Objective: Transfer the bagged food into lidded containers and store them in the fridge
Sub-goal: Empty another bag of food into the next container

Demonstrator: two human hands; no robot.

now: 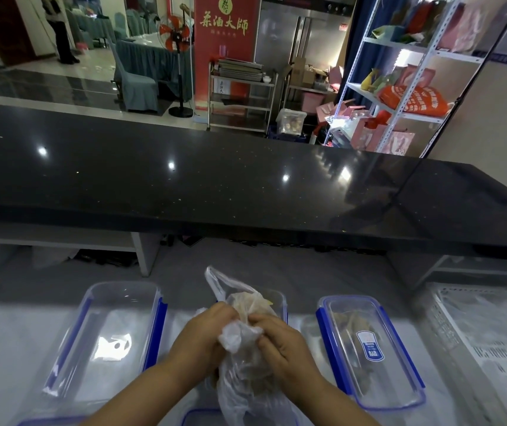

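Observation:
A thin clear plastic bag of brownish food sits at the front middle of the grey work surface. My left hand and my right hand both pinch the bag's crumpled top, close together. Behind the bag a clear open container is mostly hidden. An empty open container with blue clips lies to the left. To the right stands a container with its blue-rimmed lid on, brown food inside. Blue-rimmed lids show at the bottom edge.
A white perforated plastic crate lies at the right. A raised black stone counter runs across behind the work surface. Beyond it are a steel fridge, a steel trolley and white shelves with bags.

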